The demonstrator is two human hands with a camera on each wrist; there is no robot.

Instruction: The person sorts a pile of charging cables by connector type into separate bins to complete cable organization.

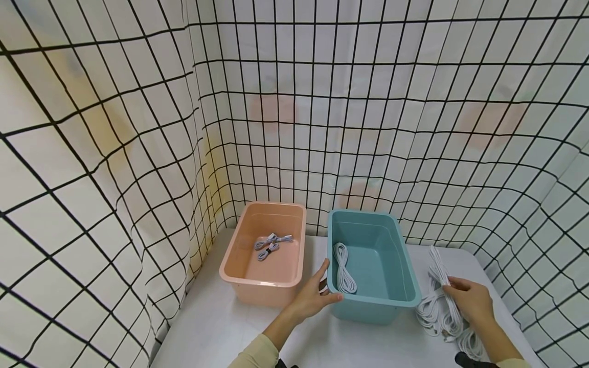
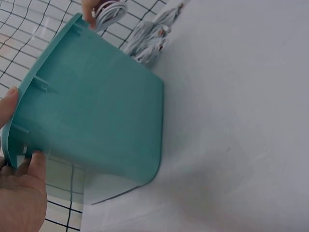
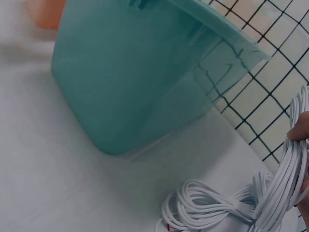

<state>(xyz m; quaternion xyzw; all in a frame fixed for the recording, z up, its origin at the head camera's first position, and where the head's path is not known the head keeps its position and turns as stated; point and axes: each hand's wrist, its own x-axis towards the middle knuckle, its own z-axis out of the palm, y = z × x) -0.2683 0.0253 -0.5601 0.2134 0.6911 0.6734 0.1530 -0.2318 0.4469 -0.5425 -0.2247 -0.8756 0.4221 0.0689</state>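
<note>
My left hand [image 1: 309,296] grips the near left corner of a teal plastic bin [image 1: 365,307], thumb at the rim and fingers curled beneath its lip. Inside that bin, along the left wall, lies one coiled white cable [image 1: 344,273]. To the right of the bin, my right hand [image 1: 471,301] pinches a looped bundle of white cable [image 1: 439,266] between thumb and fingers. Under and around it sits a pile of several more white cable coils [image 3: 200,205] on the table. The right wrist view shows the held bundle [image 3: 285,183] hanging down beside the pile.
Left of the teal bin stands a peach bin [image 1: 264,283] holding small grey tied cables [image 1: 269,248]. Both bins rest on a white-covered table [image 1: 193,332]. Black wire grid panels [image 1: 322,128] with white sheeting behind them enclose the table at the back and sides.
</note>
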